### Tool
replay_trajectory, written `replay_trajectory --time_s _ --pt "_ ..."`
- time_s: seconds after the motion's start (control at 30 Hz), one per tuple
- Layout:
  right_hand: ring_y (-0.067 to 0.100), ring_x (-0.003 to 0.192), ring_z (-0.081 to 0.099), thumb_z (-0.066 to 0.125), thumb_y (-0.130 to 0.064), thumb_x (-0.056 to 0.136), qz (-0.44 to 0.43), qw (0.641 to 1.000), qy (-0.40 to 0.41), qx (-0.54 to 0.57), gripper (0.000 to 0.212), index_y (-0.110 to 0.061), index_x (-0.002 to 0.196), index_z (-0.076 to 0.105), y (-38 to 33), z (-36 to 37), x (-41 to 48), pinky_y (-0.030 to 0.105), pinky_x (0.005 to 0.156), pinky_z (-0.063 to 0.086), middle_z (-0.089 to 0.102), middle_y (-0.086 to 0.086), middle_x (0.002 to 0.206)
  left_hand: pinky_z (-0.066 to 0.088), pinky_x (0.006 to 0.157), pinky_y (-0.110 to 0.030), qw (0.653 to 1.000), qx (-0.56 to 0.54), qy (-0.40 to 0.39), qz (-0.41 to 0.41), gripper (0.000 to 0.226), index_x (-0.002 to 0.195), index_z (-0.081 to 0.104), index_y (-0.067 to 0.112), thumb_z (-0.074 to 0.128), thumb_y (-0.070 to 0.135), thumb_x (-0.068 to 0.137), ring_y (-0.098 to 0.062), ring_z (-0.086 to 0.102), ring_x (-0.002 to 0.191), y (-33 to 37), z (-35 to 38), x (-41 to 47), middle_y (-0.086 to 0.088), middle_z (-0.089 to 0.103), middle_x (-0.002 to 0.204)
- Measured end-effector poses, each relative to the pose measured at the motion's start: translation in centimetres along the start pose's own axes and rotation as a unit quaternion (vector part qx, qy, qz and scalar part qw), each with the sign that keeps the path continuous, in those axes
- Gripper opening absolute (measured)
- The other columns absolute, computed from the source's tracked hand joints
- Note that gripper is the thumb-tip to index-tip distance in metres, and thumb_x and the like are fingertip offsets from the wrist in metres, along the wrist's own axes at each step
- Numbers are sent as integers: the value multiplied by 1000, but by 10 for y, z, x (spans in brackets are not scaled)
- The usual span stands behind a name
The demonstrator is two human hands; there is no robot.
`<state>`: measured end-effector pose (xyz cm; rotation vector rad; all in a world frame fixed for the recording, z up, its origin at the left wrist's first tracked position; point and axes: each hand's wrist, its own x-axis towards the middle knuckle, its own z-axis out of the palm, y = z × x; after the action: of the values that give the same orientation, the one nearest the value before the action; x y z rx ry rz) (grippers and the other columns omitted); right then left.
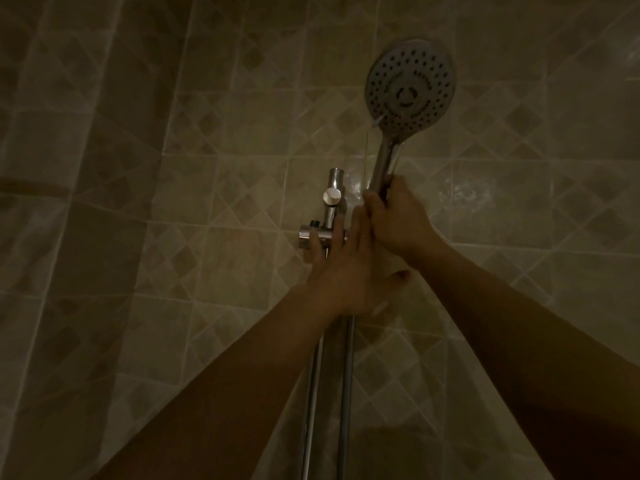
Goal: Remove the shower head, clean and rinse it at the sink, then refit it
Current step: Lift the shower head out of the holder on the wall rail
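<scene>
Currently clamped round the lower handle of the shower head with the right hand, fingers curled fully about the chrome stem; held up and right of the sliding bracket, apart from it, spray face toward the camera. Laid flat with the left hand, fingers straight and apart, holding nothing, fingertips against the bracket and the rail, edge of palm touching the right hand. Both forearms stretched up and forward, converging at the hands. Judged light and rigid, plastic face on a smooth plated handle; probably wet, with what looks like a thin drip off the lower rim, so slippery. Best taken low on the handle, full wrap, never by the face. Expect drag from the hose; two tubes dropping below the hands, cannot tell which is hose. Behind, tiled wall, dim light
</scene>
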<state>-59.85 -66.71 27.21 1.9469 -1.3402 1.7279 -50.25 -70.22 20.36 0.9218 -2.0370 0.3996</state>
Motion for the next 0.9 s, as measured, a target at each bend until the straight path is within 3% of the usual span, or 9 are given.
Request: replay_trajectory --time_s 0.13,0.27,0.37,0.47,0.57,0.63,0.7,0.83,0.9 --pt "31 100 67 50 -32 107 19 1000 11 12 28 -9 121 48 -4 -22 0 54 90 59 65 11 106 15 121 -64 992 -106 28 55 111 158 -13 29 52 74 81 -22 15 156 8 -3 14 4 3 171" --pt "32 97 67 49 -38 107 41 998 8 -50 24 -15 112 46 4 -40 -22 49 85 57 66 11 106 10 122 -64 992 -104 8 68 108 158 -14 29 54 70 84 -26 10 157 24 18 2 9 1 171" --pt "35 96 69 50 -42 106 71 995 0 -63 27 -16 110 49 17 -46 -47 57 88 58 65 7 94 23 122 -56 965 -253 -8 73 98 156 -10 45 59 61 88 -16 36 148 36 34 -25 14 29 164" --pt "32 99 68 50 -43 106 106 992 -16 -61 34 -12 120 54 25 -49 -80 54 93 57 64 5 95 55 95 -27 920 -388 -58 18 81 148 -4 64 58 45 98 -1 66 109 49 48 -68 18 53 147" --pt "31 100 68 51 -45 105 132 988 -26 -76 37 -13 123 56 30 -46 -118 51 93 57 66 6 101 50 74 -9 866 -491 -82 -51 57 116 26 84 56 38 102 9 67 97 55 65 -107 29 64 111" --pt "31 96 70 52 -47 103 153 985 -31 -74 36 -15 119 56 29 -41 -142 55 90 58 68 8 99 53 76 -21 834 -534 -100 -93 39 127 44 67 55 39 102 -7 71 97 59 75 -132 9 71 104" --pt "28 94 71 54 -49 102 177 981 -42 -71 37 -18 123 54 26 -36 -167 55 89 60 68 5 98 57 75 -36 812 -563 -111 -112 34 133 49 53 54 45 100 -16 70 83 58 82 -156 4 71 96" --pt "23 82 75 55 -51 101 225 971 -65 -47 39 -24 129 50 12 -23 -219 46 81 65 72 8 98 56 69 -32 786 -574 -166 -161 26 94 44 79 45 54 101 -18 71 78 53 69 -207 7 71 97" --pt "23 78 76 56 -51 101 242 967 -70 -45 36 -26 127 51 3 -15 -245 45 78 65 74 9 93 56 67 -32 776 -572 -196 -179 16 103 43 70 42 55 102 -19 72 77 50 57 -233 0 72 102"
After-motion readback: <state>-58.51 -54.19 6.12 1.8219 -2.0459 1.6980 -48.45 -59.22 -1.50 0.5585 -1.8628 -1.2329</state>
